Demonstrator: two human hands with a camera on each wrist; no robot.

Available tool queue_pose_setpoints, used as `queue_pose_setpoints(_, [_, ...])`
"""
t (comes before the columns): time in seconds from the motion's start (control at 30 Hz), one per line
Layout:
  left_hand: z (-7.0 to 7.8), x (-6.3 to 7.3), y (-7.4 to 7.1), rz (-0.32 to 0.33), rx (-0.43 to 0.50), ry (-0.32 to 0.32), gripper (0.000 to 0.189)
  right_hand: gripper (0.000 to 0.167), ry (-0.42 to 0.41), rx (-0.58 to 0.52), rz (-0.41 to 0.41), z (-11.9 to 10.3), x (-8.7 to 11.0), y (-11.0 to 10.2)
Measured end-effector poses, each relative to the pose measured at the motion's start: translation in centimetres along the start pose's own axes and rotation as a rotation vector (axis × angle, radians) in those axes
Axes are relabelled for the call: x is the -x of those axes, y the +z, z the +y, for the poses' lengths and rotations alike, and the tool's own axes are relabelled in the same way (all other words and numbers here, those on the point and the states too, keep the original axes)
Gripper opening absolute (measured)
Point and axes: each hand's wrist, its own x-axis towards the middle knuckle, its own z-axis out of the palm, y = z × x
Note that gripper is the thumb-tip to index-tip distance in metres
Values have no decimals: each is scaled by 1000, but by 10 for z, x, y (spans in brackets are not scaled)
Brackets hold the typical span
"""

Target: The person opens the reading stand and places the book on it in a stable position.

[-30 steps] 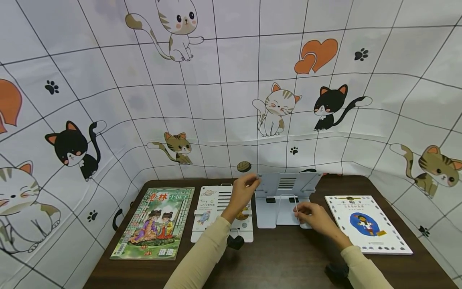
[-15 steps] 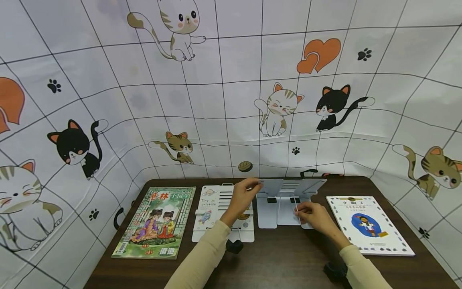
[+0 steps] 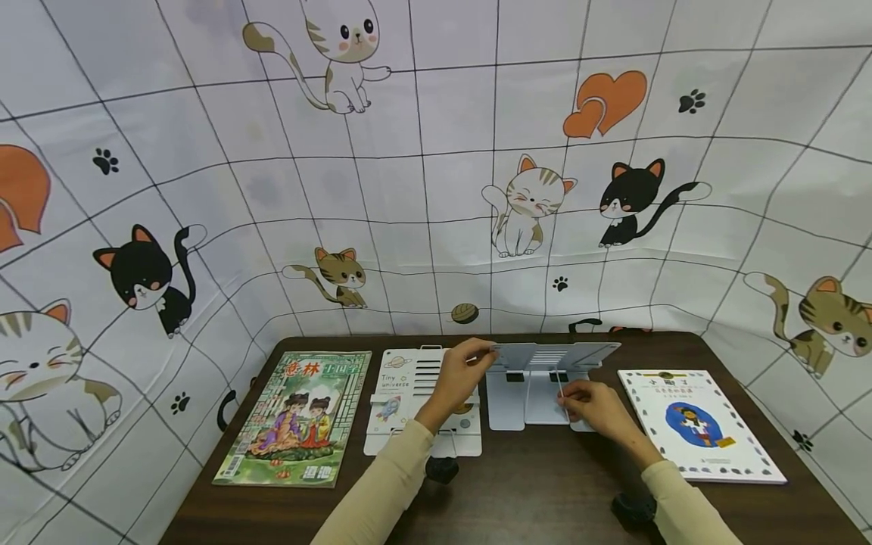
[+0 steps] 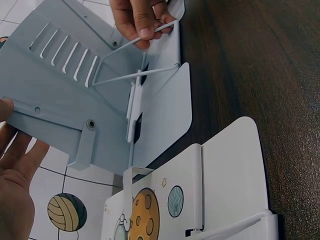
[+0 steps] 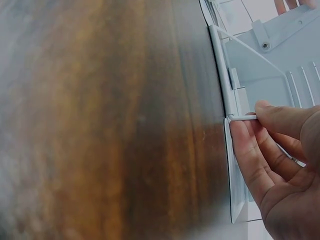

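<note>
A white metal book stand [image 3: 507,405] sits at the back middle of the table, its slotted panel [image 4: 65,95] raised at a slant over the base. My left hand [image 3: 456,382] holds the panel's upper left corner between thumb and fingers. In the left wrist view, the left hand [image 4: 15,190] shows at the panel's edge. My right hand [image 3: 599,409] pinches the thin wire support at the stand's right front. Close up in the right wrist view, thumb and fingers of the right hand [image 5: 280,165] close on the wire support [image 5: 244,118].
A second white book stand [image 3: 391,382], printed "Tiny universe", lies folded just left, partly behind my left arm. A green magazine [image 3: 293,420] lies at the table's left, a white book [image 3: 695,424] at its right. A cat-patterned cloth [image 3: 436,189] hangs behind the dark table [image 3: 511,492].
The panel's top edge has come down and the panel looks flatter, with my left hand lowering slightly along with it. My right hand stays at the wire. The view has shifted slightly.
</note>
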Motion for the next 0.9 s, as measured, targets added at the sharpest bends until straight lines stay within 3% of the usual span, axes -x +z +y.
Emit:
queue_pose_setpoints(0.3, [1, -1, 1, 7, 2, -5, 17, 18, -10, -9, 5, -4, 1, -3])
queue_pose_setpoints(0.43, [2, 0, 0, 1, 0, -7, 18, 22, -15, -38, 62, -4, 2, -12])
queue_pose_setpoints(0.57, [-1, 1, -2, 13, -18, 7, 18, 25, 7, -100, 205, -5, 4, -28])
queue_pose_setpoints(0.7, [-3, 3, -5, 24, 4, -2, 17, 23, 53, -189, 424, -13, 12, -45])
queue_pose_setpoints(0.8, [-2, 3, -7, 21, 19, -17, 16, 24, 13, -224, 562, -19, 16, -54])
queue_pose_setpoints(0.9, [0, 3, -7, 21, 22, -23, 14, 27, -100, -228, 609, -23, 16, -58])
